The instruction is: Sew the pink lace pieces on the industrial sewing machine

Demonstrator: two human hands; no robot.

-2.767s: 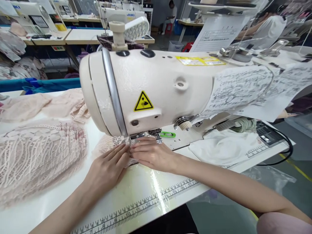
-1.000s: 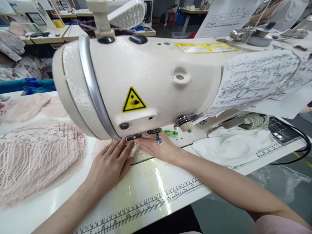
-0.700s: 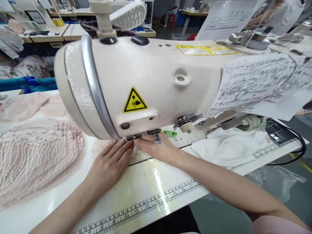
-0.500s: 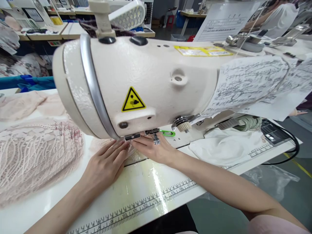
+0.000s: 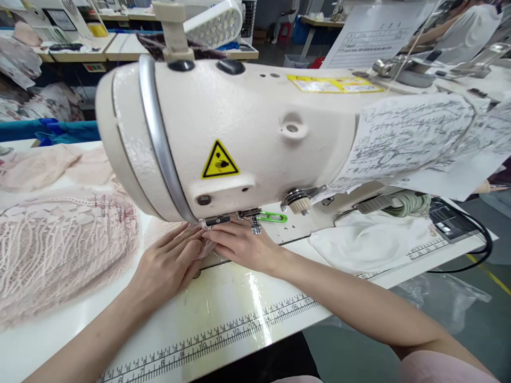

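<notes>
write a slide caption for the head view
Both hands, left hand and right hand, press pink lace flat under a sewing machine.

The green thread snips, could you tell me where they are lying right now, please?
The green thread snips lie on the machine bed under the sewing machine arm, just right of the needle area and just beyond the right hand.

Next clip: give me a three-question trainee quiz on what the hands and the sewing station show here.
1. True or false: both hands rest flat on the pink lace piece under the sewing machine head.
2. What lies right of the right hand on the machine bed? A) green thread snips B) red scissors C) a spool
3. Which side of the table holds the lace stack?

Key: 1 true; 2 A; 3 the left hand side.
</notes>
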